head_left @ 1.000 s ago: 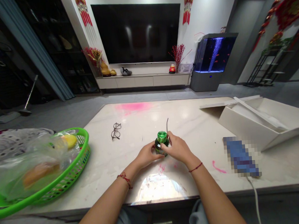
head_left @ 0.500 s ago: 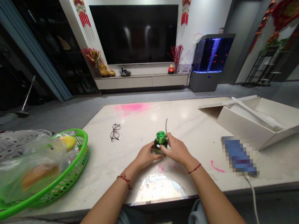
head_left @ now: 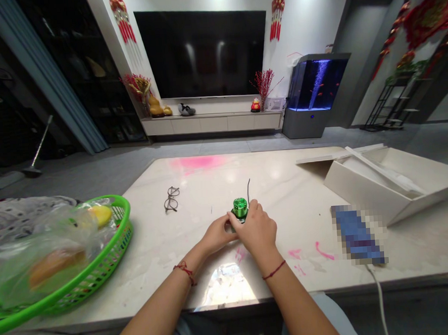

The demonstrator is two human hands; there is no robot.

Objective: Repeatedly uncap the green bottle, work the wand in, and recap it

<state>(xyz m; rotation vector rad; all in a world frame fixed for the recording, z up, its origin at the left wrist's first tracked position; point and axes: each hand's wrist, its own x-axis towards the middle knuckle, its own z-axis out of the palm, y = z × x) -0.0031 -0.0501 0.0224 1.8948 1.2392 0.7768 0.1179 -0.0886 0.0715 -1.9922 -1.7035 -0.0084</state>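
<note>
Grasping an upright green-capped bottle [head_left: 240, 209] on the bench [head_left: 285, 184], between eyeglasses [head_left: 171, 197] and an open white box [head_left: 377, 196], with left hand [head_left: 216, 234] and right hand [head_left: 256, 230] curled around its sides

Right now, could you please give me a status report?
Left grip and right grip around green-topped bottle. Bottle upright, lower body mostly hidden. Thin dark strip just beyond.
</note>
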